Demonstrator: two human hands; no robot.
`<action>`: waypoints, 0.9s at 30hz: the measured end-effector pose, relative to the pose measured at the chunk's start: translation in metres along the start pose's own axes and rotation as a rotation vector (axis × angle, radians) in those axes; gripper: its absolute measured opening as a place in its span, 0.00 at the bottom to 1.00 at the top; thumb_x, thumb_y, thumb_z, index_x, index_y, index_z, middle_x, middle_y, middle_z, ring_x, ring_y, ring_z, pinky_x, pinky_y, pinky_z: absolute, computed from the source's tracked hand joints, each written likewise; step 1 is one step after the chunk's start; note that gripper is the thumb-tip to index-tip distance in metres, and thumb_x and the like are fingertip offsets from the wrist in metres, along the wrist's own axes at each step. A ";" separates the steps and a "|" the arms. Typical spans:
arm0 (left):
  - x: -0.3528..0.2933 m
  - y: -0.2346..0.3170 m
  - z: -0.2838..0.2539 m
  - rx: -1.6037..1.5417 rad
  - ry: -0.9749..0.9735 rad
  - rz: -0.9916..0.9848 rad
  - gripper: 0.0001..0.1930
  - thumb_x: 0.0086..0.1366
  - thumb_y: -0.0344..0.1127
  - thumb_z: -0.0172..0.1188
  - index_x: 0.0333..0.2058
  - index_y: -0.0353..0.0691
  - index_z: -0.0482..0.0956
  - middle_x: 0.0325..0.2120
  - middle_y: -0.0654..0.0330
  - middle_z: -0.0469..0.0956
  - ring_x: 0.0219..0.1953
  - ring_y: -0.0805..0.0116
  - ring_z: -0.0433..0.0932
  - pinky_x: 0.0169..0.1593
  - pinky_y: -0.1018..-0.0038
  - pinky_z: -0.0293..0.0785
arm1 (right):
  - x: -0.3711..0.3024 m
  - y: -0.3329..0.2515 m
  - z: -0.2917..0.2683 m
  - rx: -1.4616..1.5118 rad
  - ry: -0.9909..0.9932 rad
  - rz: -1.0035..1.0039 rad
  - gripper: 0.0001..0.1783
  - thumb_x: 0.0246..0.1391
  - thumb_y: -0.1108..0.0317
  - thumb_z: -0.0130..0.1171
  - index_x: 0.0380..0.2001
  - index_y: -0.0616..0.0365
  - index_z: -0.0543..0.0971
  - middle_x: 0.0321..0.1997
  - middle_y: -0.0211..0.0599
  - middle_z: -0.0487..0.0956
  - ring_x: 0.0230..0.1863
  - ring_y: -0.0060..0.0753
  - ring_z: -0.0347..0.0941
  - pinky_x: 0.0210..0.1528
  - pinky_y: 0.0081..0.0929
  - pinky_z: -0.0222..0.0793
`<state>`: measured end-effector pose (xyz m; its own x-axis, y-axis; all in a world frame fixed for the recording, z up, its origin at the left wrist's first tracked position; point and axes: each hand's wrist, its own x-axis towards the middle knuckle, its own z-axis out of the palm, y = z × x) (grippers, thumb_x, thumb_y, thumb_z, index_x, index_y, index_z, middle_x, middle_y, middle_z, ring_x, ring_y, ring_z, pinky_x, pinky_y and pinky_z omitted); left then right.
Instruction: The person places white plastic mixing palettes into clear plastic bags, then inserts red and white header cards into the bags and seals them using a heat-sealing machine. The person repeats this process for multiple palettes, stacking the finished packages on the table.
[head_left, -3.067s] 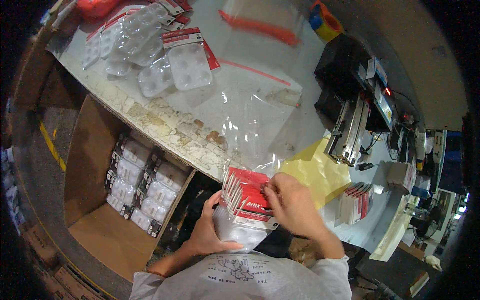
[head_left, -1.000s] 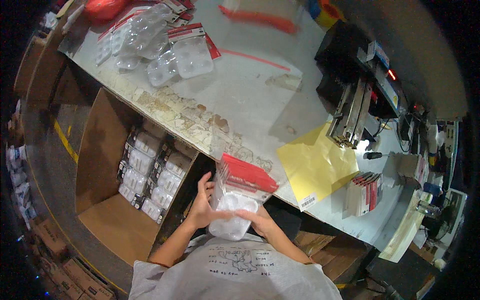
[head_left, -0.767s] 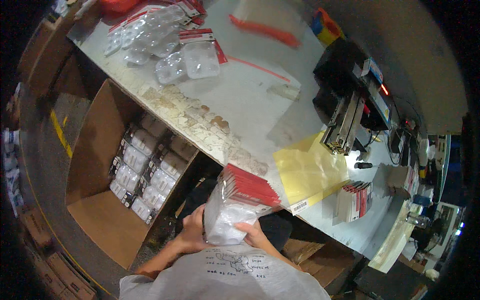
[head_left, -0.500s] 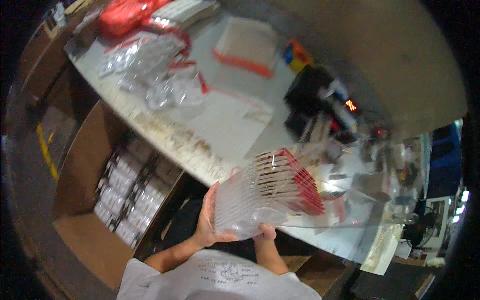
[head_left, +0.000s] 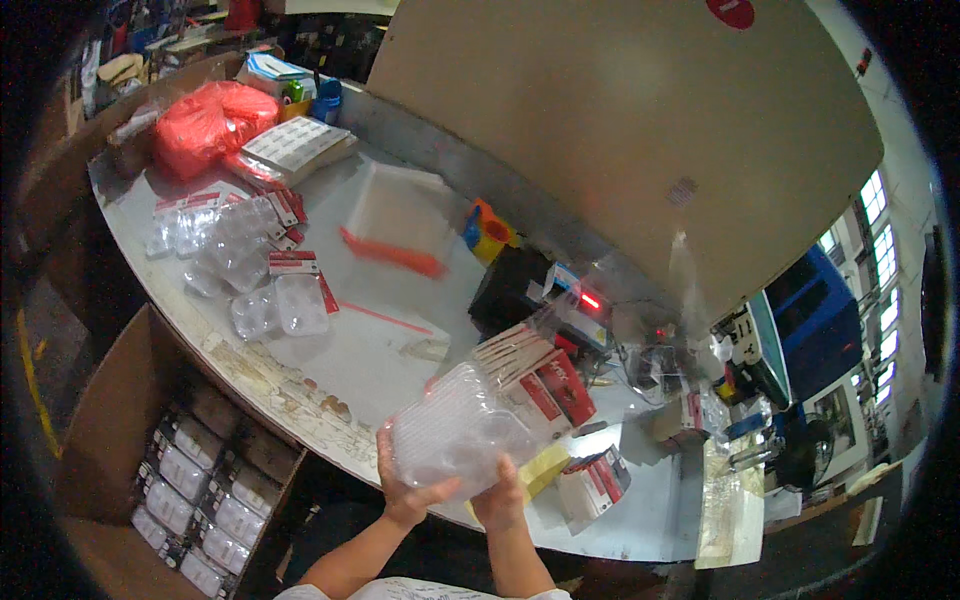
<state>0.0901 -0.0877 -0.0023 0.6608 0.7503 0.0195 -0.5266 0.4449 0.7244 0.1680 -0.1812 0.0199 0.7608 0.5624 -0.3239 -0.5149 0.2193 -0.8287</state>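
Observation:
A stack of nested clear plastic blister packs (head_left: pixel 455 425) is held between my two hands over the table's front edge. My left hand (head_left: pixel 402 488) is closed round its left side and lower edge, fingers partly hidden by the plastic. From below, my right hand (head_left: pixel 500 496) grips the lower right corner with the thumb up. Red and white backing cards (head_left: pixel 562 390) fan out at the stack's far right side. Nearest beyond my right hand, another bundle of carded packs (head_left: pixel 594 488) lies on the table beside something yellow (head_left: pixel 544 468).
Loose blister packs (head_left: pixel 285 305) lie at the table's left, below a red plastic bag (head_left: pixel 215 125). Flat clear bags with a red edge (head_left: pixel 400 215) lie mid-table. A black device (head_left: pixel 515 290) with a lit red display stands behind. An open carton (head_left: pixel 105 530) of packed blisters sits lower left.
My view has swung, showing more of the back panel and the room at right. The stack has turned in my hands, and its fanned cards show less. Both hands keep hold of it.

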 end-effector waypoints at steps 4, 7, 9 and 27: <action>0.004 0.003 -0.012 -0.062 0.077 0.066 0.50 0.33 0.36 0.72 0.56 0.37 0.51 0.48 0.55 0.64 0.50 0.61 0.67 0.54 0.66 0.64 | 0.021 -0.003 0.010 0.197 -0.152 -0.175 0.32 0.49 0.52 0.57 0.53 0.60 0.66 0.53 0.39 0.71 0.53 0.39 0.68 0.55 0.38 0.64; 0.012 0.001 -0.014 -0.033 0.097 0.146 0.51 0.33 0.40 0.71 0.56 0.36 0.52 0.49 0.54 0.63 0.51 0.62 0.66 0.55 0.67 0.64 | 0.013 0.019 0.039 0.189 -0.085 -0.136 0.31 0.47 0.55 0.58 0.52 0.59 0.67 0.49 0.38 0.72 0.50 0.37 0.69 0.53 0.37 0.65; 0.017 0.001 -0.016 -0.048 0.119 0.168 0.50 0.33 0.42 0.71 0.56 0.35 0.53 0.49 0.55 0.63 0.51 0.62 0.65 0.54 0.67 0.63 | 0.007 0.030 0.053 -0.065 -0.029 0.018 0.34 0.41 0.63 0.62 0.53 0.61 0.64 0.44 0.39 0.73 0.40 0.36 0.72 0.44 0.33 0.70; 0.020 -0.028 -0.066 0.063 0.312 0.202 0.37 0.41 0.38 0.62 0.52 0.33 0.61 0.45 0.56 0.67 0.46 0.61 0.69 0.49 0.69 0.67 | 0.043 0.041 0.062 0.052 -0.165 0.187 0.34 0.45 0.61 0.62 0.55 0.63 0.64 0.50 0.41 0.72 0.51 0.37 0.69 0.56 0.37 0.61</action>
<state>0.0827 -0.0527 -0.0672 0.3472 0.9370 -0.0376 -0.5890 0.2491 0.7688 0.1548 -0.0986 0.0001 0.5781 0.7184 -0.3869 -0.6635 0.1378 -0.7354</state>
